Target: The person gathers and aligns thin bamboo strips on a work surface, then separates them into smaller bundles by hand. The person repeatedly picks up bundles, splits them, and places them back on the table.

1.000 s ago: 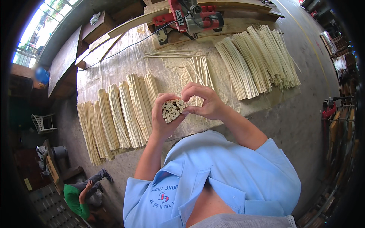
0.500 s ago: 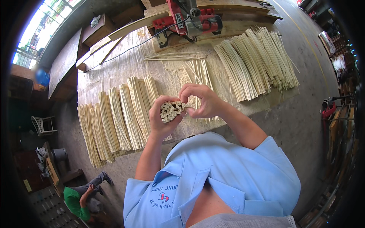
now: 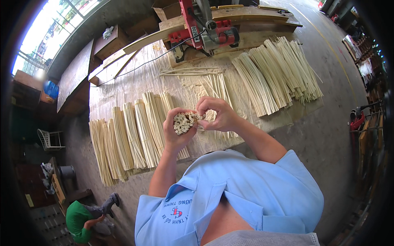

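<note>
Concrete floor (image 3: 303, 137) surrounds a pale tabletop (image 3: 106, 92), seen from the head camera, with a bright window (image 3: 49, 26) far to the left of both hands. Left hand (image 3: 175, 140) is wrapped around a bundle (image 3: 182, 124) of thin round sticks, and their cut ends point up toward the camera. Right hand (image 3: 225, 115) is bent beside it; its thumb and forefinger pinch a stick (image 3: 200, 117) at the right edge of this bundle. To the left of the left hand, several bundles (image 3: 139, 131) lie side by side. Just beyond the right hand are some loose sticks (image 3: 219, 87), and farther to its right lies a large pile (image 3: 275, 78). Sawdust (image 3: 189, 88) is spread beyond the hands, and behind it stands a red saw (image 3: 211, 35). Well apart, to the lower left of the left hand, one person (image 3: 78, 219) in green is bent over.
</note>
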Available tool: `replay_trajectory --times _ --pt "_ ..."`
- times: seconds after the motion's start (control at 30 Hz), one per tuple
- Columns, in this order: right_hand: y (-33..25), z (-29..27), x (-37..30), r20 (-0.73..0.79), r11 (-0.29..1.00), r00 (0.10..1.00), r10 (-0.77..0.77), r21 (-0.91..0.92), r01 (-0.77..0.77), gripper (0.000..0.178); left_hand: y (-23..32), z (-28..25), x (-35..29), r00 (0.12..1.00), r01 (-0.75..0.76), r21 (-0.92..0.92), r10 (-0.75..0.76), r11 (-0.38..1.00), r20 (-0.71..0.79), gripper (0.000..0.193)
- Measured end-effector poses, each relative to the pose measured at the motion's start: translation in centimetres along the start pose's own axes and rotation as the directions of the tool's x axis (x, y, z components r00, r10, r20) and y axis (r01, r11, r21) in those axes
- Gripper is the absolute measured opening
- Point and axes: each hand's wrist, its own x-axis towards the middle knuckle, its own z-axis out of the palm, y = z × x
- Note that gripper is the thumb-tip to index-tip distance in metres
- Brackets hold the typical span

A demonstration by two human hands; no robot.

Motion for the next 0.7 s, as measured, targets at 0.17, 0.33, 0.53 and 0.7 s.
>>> replay_trajectory --times 0.17,0.33,0.53,0.7 --pt "0.1 0.4 -0.1 0.023 1.0 1.0 -0.009 -0.007 0.009 0.023 -0.5 0.1 -0.3 1.0 0.012 -0.018 -0.012 1.0 -0.028 0.051" --pt "-0.3 -0.3 0.0 0.133 0.962 0.982 0.137 0.22 -0.164 0.023 -0.2 0.0 -0.7 0.999 0.025 0.019 -0.024 1.0 -0.041 0.05" --pt "-0.7 -0.8 0.1 0.181 0.995 0.982 0.047 0.077 -0.061 0.02 0.4 -0.1 -0.8 0.999 0.037 0.004 -0.037 0.999 -0.002 0.05" --pt "-0.6 -1.0 0.3 0.224 0.99 0.974 0.04 0.12 -0.068 0.013 0.1 -0.1 -1.0 1.0 0.011 -0.008 -0.011 1.0 -0.018 0.051"
